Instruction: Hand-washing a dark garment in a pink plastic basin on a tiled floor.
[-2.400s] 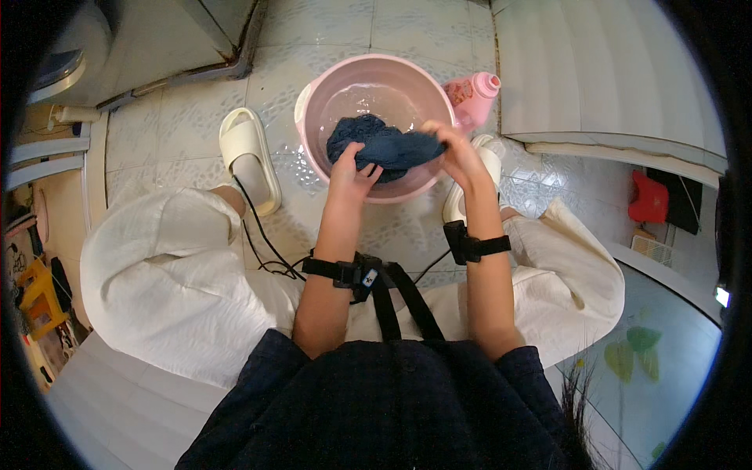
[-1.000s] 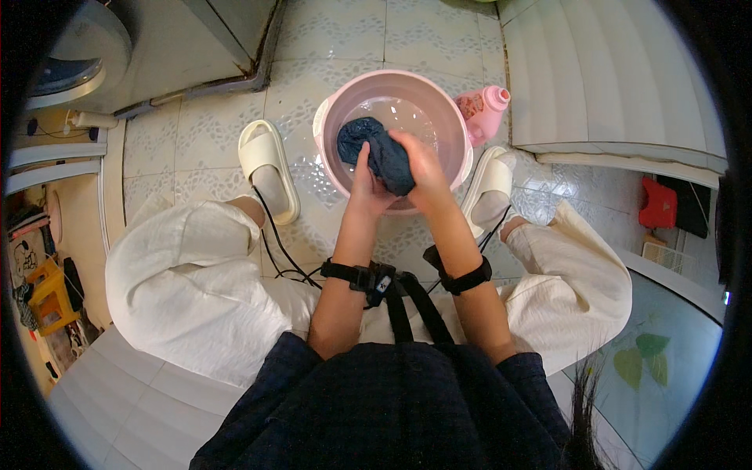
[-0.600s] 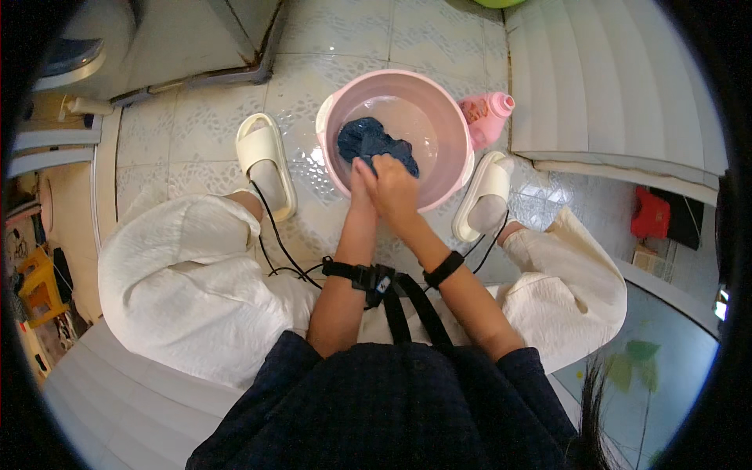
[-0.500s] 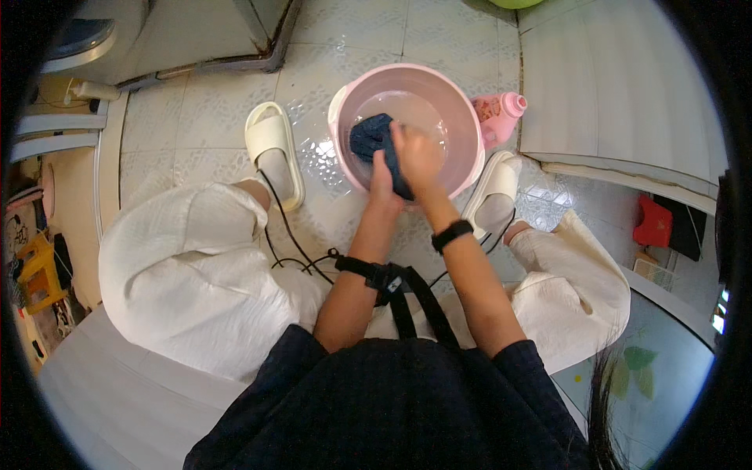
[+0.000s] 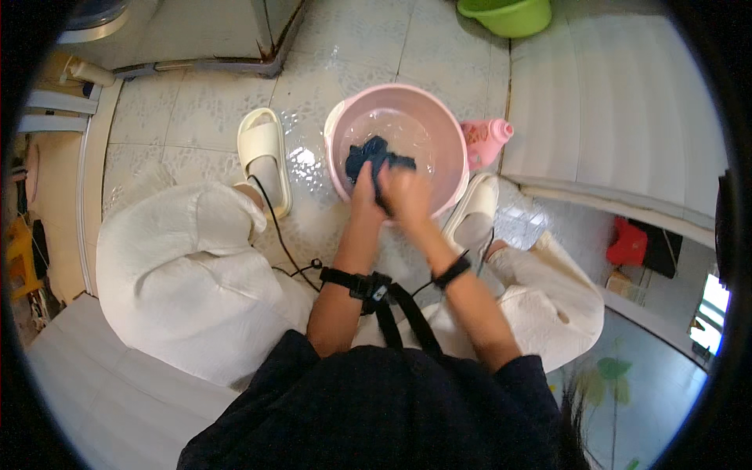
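Observation:
A dark blue wet-looking cloth (image 5: 366, 153) is bunched up over the pink basin (image 5: 341, 168), which stands on the tiled floor between my feet with water in its bottom. My left hand (image 5: 366, 196) is closed round the lower part of the cloth. Close against it, my right hand (image 5: 406, 194) grips the cloth too, somewhat smeared by motion. Part of the cloth sticks out above both hands. What kind of cloth it is, I cannot make out.
A pink bottle (image 5: 487, 142) stands against the basin's right side. Pale slippers (image 5: 265, 157) are on my feet at either side. A green basin (image 5: 513, 17) sits at the far right, near a white panelled surface (image 5: 595, 102). Wet tiles glisten left of the pink basin.
The cloth has been bunched differently, with a piece now spreading to the right above my right hand. The whole view has shifted, bringing more of the green basin into sight.

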{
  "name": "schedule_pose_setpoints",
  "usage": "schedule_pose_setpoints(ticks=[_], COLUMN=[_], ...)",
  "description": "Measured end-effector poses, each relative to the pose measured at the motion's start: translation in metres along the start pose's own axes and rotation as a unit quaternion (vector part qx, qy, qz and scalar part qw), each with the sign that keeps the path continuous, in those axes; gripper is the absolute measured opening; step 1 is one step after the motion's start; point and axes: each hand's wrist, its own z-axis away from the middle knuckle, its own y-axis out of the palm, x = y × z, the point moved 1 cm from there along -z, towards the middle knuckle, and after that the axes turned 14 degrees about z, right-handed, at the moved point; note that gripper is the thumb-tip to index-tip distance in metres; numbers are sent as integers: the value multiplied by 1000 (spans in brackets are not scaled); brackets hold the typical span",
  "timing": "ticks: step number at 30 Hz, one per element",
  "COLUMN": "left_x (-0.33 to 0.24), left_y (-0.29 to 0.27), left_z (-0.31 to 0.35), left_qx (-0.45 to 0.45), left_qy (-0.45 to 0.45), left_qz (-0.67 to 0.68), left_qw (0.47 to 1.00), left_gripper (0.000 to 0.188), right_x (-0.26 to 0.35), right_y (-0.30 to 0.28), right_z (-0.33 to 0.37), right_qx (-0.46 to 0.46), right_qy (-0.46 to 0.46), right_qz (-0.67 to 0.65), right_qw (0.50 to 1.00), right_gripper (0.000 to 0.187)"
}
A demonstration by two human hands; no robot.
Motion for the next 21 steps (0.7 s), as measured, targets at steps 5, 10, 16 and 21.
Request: schedule_pose_setpoints(ticks=[5,10,16,21], left_x=[9,-1,13,-1], left_y=[-19,-11,-3,7], left_z=[-27,0,-16,-11], left_qx=[94,152,93,84], left_qy=[21,-18,33,67], left_qz=[-5,-16,-68,-66], left_qw=[995,988,993,992], left_gripper=[43,48,49,48], right_x=[-2,17,-14,-20], right_y=[-6,-4,-13,1], right_z=[-14,8,-23,-25], right_qx=[-20,-51,-24,-9], right_qy=[49,-25,96,154], right_qz=[-61,-39,-29,-172], right_qw=[997,998,995,973], right_gripper=[36,35,38,36])
